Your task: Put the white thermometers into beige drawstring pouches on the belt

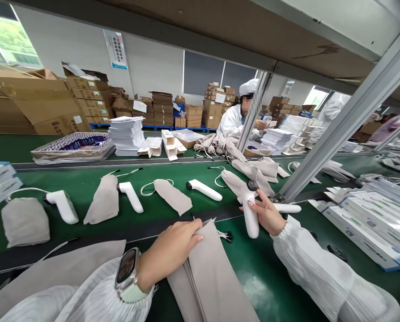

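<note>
My right hand [267, 212] is closed round a white handheld device [251, 212] with a black round head, held upright over the green belt [200, 167]. Lower and to the left, my left hand [175, 248] pinches the top end of a stack of grey fabric pouches [216, 277]. Along the belt, more white devices [205, 189] alternate with grey drawstring pouches [172, 194]. Another grey cloth [59, 264] lies beneath my left forearm.
Flat white boxes [374, 219] lie at the right, near a slanted metal post [347, 107]. Paper stacks [126, 134] and a tray [74, 146] stand behind the belt. A person in white [235, 118] sits across. A shelf hangs overhead.
</note>
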Motion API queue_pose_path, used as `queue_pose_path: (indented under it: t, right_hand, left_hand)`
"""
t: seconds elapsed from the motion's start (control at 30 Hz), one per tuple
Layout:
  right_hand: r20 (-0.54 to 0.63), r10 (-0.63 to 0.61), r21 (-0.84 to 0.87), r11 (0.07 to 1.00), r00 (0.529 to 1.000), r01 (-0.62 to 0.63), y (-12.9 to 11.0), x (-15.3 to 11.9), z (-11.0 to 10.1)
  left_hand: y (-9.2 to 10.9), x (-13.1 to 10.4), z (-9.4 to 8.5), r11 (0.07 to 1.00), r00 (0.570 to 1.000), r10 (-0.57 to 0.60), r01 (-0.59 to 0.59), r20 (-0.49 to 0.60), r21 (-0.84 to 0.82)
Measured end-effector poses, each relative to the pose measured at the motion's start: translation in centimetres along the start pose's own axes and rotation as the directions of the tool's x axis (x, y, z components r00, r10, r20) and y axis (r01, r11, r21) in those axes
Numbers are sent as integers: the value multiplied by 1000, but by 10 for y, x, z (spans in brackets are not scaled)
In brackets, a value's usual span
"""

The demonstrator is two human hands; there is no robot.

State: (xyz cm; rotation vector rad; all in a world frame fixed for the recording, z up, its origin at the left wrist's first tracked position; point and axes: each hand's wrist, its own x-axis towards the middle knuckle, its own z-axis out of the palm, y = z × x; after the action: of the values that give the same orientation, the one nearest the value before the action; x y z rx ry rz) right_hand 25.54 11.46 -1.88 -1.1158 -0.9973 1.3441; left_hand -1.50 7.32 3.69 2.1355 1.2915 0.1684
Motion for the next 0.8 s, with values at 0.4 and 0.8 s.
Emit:
queue_pose_path:
  t: [0.4,0.8]
  right_hand:
    - [304,-170,285,955,937,81,-20,-3,83]
    - [152,-288,-505,800,945,325,-18,18,50]
  left_hand:
    - [4,5,9,961,966,250,-256,-71,-108]
    - [-4,-6,-21,997,996,-32,27,-81,-68]
